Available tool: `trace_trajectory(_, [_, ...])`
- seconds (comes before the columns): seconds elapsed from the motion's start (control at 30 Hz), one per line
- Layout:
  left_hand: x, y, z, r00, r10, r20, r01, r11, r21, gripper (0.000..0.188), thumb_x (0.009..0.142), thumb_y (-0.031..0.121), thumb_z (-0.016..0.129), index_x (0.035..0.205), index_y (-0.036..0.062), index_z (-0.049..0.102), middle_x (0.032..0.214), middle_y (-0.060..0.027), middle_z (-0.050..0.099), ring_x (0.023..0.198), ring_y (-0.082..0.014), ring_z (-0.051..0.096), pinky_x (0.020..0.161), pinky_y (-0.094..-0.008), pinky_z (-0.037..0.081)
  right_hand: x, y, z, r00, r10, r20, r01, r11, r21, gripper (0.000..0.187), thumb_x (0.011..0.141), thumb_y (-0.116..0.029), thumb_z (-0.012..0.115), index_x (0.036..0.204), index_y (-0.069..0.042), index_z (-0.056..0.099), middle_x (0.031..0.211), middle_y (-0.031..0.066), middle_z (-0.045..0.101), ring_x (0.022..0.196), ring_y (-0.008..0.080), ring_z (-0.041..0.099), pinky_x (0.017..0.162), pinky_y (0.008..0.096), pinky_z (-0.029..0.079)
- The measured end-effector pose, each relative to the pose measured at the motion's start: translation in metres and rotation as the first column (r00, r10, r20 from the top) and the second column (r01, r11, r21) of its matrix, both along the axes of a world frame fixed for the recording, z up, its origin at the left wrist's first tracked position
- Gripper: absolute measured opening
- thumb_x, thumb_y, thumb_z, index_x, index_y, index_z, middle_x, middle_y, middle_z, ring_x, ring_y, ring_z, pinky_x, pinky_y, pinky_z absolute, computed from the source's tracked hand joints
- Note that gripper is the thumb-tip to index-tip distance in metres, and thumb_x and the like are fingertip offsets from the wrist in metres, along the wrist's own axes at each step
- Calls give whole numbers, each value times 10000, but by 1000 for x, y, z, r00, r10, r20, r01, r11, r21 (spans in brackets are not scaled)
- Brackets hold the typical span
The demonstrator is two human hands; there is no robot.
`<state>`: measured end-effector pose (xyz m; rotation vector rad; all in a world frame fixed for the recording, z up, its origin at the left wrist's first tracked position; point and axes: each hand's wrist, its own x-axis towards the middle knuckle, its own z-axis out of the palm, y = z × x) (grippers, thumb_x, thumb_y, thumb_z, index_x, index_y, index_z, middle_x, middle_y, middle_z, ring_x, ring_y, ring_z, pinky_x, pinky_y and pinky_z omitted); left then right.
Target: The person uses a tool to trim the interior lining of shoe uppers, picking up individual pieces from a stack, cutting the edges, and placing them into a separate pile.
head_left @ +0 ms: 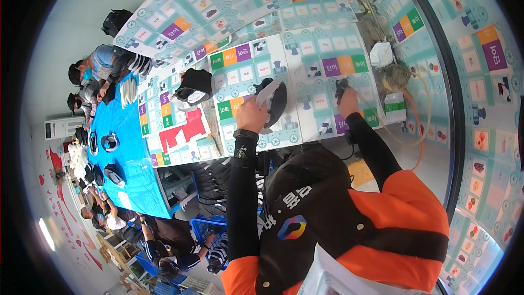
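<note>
Workroom table (322, 33) covered in printed sheets, as I view it remotely.
I log the dark cap (280, 101) on the sheets, in front of the person, its long axis running from near edge to far; I cannot tell where its brim points. Count: one cap in hand; one second cap (195, 83) to its left, well apart; one small dark tool (342, 86); one blue table (128, 125) farther left. Left hand (252, 116): fingers closed on the cap's left side and a pale strip (267, 93). Right hand (348, 103): curled round the tool, fingertips partly hidden.
</note>
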<state>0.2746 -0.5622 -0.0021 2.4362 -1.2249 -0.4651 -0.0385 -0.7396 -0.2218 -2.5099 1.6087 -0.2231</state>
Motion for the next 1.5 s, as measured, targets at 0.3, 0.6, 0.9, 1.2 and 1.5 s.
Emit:
trace_trajectory(0.3, [-8, -9, 3, 998, -5, 61, 4, 1000, 13, 298, 898, 330, 680, 970, 47, 733, 876, -240, 717, 830, -449, 695, 749, -530, 558, 87, 52, 141, 899, -117, 423, -351, 386, 853, 247, 813, -120, 638, 996, 34, 702, 823, 153, 731, 701, 265, 707, 549, 382, 557])
trace_trajectory(0.6, [-5, -5, 1, 999, 4, 32, -3, 1000, -25, 335, 904, 361, 680, 1005, 48, 742, 891, -255, 715, 842, -458, 694, 760, -536, 558, 104, 63, 130, 896, 156, 417, -403, 679, 613, 213, 841, -128, 598, 953, 33, 681, 765, 239, 674, 720, 401, 679, 675, 471, 522])
trace_trajectory(0.9, [-7, -7, 10, 1000, 3, 28, -4, 1000, 11, 276, 898, 299, 682, 956, 31, 717, 935, -230, 716, 867, -445, 690, 768, -518, 557, 108, 61, 138, 895, 158, 417, -390, 731, 560, 225, 870, -164, 576, 891, 27, 693, 832, 285, 675, 848, 484, 649, 763, 543, 503])
trace_trajectory(1.2, [-1, 0, 2, 1000, 30, -1, -30, 1000, 0, 292, 885, 314, 696, 988, 43, 726, 917, -242, 719, 876, -444, 692, 782, -524, 554, 126, 68, 136, 880, 151, 449, -396, 756, 521, 229, 854, -162, 578, 895, 25, 703, 861, 288, 677, 860, 495, 636, 790, 571, 487])
trace_trajectory(1.5, [2, 11, 3, 998, 40, -40, -41, 999, -23, 286, 882, 297, 689, 1019, 48, 729, 936, -236, 721, 904, -445, 686, 798, -520, 548, 129, 71, 146, 873, 203, 444, -451, 685, 573, 248, 879, -186, 593, 933, 25, 710, 813, 279, 673, 823, 467, 660, 736, 524, 503])
